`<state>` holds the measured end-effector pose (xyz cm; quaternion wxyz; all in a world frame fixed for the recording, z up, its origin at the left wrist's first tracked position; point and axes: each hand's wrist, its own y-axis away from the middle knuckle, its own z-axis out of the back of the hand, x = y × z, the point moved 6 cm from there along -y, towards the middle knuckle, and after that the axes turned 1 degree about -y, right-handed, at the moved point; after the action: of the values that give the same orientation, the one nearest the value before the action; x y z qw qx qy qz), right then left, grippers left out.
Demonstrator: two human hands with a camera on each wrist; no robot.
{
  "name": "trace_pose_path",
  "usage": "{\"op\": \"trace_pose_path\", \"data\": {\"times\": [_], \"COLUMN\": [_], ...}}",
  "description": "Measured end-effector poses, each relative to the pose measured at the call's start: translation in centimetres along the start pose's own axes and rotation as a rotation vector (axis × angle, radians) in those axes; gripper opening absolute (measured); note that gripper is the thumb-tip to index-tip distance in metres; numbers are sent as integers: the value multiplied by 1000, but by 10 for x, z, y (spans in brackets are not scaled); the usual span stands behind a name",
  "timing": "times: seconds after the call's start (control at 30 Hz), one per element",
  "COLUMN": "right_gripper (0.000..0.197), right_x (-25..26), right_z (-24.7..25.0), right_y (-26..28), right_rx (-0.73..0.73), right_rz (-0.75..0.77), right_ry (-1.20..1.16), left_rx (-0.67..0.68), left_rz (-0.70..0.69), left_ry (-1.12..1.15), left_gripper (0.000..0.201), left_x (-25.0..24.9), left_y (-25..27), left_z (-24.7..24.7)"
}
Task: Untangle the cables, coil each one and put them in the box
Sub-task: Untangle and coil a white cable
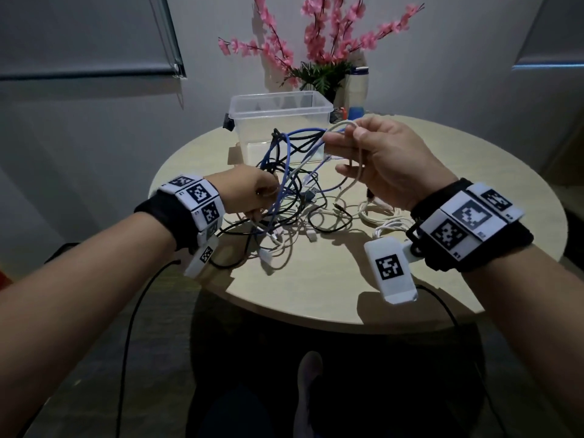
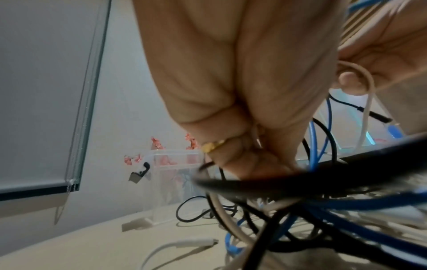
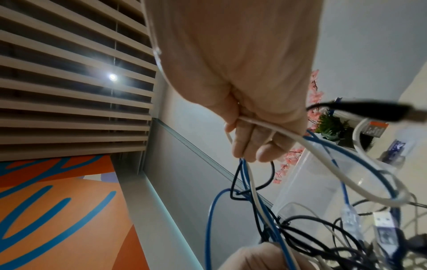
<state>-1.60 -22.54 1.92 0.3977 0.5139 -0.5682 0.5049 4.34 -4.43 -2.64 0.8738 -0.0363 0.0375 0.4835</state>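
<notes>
Pinching a loop of white cable [image 1: 343, 126] between thumb and curled fingers, the right hand [image 1: 384, 159] is holding it up above the table, in front of the clear plastic box [image 1: 279, 121]. In the right wrist view the same white cable [image 3: 272, 130] is running across the curled fingers [image 3: 245, 144] and bending down toward the heap. The left hand [image 1: 249, 191] is sitting lower and nearer the table, its fingers closed around a bunch of strands from the tangle; a gold ring [image 2: 211, 146] is showing on one finger in the left wrist view. Between the two hands, blue cables [image 1: 284, 172] and black cables [image 1: 295, 147] are hanging in crossed loops, lifted partly off the surface. More white and black strands are lying loose on the round beige table [image 1: 442, 289], spreading to the right beneath the right hand. The box is standing upright at the far edge of the table, just beyond the tangle, with nothing coiled in it. Behind the box, pink artificial flowers [image 1: 319, 33] are rising against the wall.
</notes>
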Motion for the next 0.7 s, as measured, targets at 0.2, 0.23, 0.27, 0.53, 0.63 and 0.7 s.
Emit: {"op": "trace_pose_path", "data": {"times": [0.2,0.23,0.27,0.53,0.63,0.7], "right_gripper": [25,25,25,31,13,15], "right_x": [-1,-2,-2,-16,-17,-18], "right_z": [2,3,4,5,3,0], "right_y": [3,2,3,5,4,3], "right_rx": [-59,-62,-61,-42,-20,-19], "right_rz": [8,4,-4,-173,-158,-154], "right_ry": [-76,-69,-52,233,284,286], "left_rx": [8,-23,-78,-464,-437,-414], "left_rz": [81,88,82,-133,-106,-58], "left_ry": [284,290,266,58,78,135], "left_gripper": [23,21,19,16,22,21], "left_x": [7,7,7,6,6,6], "left_y": [3,4,5,13,10,10], "left_z": [3,7,12,39,39,38]}}
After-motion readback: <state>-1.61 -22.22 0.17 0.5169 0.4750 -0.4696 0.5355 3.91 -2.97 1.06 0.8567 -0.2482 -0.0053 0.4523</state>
